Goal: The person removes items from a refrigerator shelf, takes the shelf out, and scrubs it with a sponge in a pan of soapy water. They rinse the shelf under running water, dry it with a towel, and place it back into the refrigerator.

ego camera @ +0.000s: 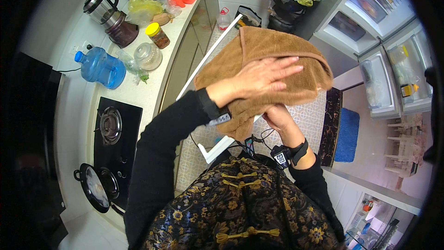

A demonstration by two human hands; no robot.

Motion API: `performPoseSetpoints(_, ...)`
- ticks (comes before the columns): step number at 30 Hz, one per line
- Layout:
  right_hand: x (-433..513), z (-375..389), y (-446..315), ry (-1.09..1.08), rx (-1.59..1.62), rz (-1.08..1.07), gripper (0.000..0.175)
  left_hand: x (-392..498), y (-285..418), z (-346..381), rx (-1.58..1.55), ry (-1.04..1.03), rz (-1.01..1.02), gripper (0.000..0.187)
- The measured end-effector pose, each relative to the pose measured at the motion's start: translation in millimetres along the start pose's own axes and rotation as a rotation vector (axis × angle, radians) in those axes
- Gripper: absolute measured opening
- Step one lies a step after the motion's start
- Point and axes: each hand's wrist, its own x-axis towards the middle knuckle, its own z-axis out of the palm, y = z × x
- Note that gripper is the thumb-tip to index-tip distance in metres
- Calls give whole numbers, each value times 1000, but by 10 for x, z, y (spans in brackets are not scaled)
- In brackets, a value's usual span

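A brown cloth (277, 41) with a hem is draped over a white-framed panel or shelf (216, 151), whose corner sticks out at the lower left and whose long edge runs up behind the cloth. My left hand (263, 76) lies flat on top of the cloth, fingers slightly spread and pointing right. Under the cloth's lower edge, my right hand (275, 116) supports the white-framed piece from below; its fingers are mostly hidden. What the cloth covers cannot be seen.
On the left counter (131, 93) are a blue water jug (102, 67), a blender (111, 19), jars, plastic bags and a gas stove (118, 125) with a wok (93, 187). At the right, an open refrigerator (374, 52) has its doors swung out. A full trash bin (288, 10) stands at the back.
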Motion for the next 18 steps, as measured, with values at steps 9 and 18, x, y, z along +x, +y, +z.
performPoseSetpoints(9, -140, 191, -172, -162, 20, -76, 56, -181, -970, -173, 22, 184, -741, 58)
performPoseSetpoints(18, -100, 131, -67, 94, 63, -117, 47, -80, 100, 80, -59, 33, -149, 57)
